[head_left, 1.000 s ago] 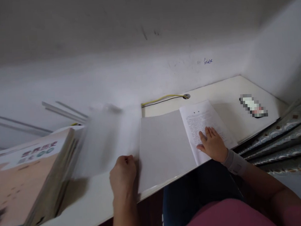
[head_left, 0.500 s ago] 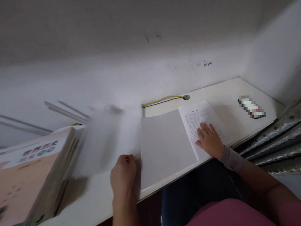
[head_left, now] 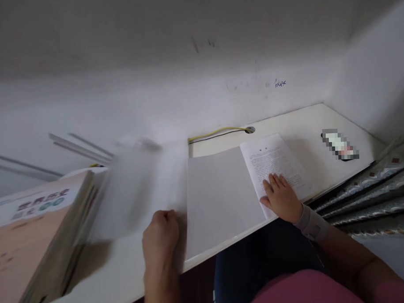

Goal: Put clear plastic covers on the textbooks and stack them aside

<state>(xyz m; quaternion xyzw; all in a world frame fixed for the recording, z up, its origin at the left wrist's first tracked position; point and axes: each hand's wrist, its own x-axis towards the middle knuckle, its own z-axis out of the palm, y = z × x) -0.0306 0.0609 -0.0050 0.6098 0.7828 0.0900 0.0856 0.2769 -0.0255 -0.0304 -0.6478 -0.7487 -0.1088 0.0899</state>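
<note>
My left hand (head_left: 160,234) is closed at the lower edge of a motion-blurred, pale sheet (head_left: 133,189), which stands raised over the desk. To its right lies a flat grey page (head_left: 220,199). My right hand (head_left: 279,197) rests flat on a printed white document (head_left: 275,162), fingers spread and a grey wrist support (head_left: 312,223) on the wrist. The document lies beside the grey page and overlaps its right edge. Blur hides the raised sheet's exact shape and any print on it.
A thick stack of books (head_left: 35,232) with a tan cover lies at the left. A pixelated phone (head_left: 340,144) sits on the white desk (head_left: 320,129) at right. A yellow cable (head_left: 217,133) enters a desk grommet. Patterned fabric (head_left: 372,189) hangs beyond the right edge.
My left hand has shifted slightly left and lower, and the blurred sheet has moved left with it. My right hand has moved slightly on the document, and the whole view has shifted a little.
</note>
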